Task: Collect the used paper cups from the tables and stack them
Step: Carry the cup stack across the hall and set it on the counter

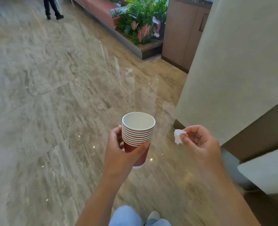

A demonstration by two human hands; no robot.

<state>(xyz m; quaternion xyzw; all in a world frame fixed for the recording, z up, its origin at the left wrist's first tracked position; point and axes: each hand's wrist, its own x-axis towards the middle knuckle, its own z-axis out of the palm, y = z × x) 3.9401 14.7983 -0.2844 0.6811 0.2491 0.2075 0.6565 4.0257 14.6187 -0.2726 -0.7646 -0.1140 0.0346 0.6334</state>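
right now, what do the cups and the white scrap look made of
Cups: likely paper, matte red walls, white inside, thin rolled white rims nested in a stack. Scrap: seemingly tissue or napkin paper, white, soft and crumpled.

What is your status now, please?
Left hand grips cup stack, upright. Right hand pinches white tissue scrap. Pale column close on right.
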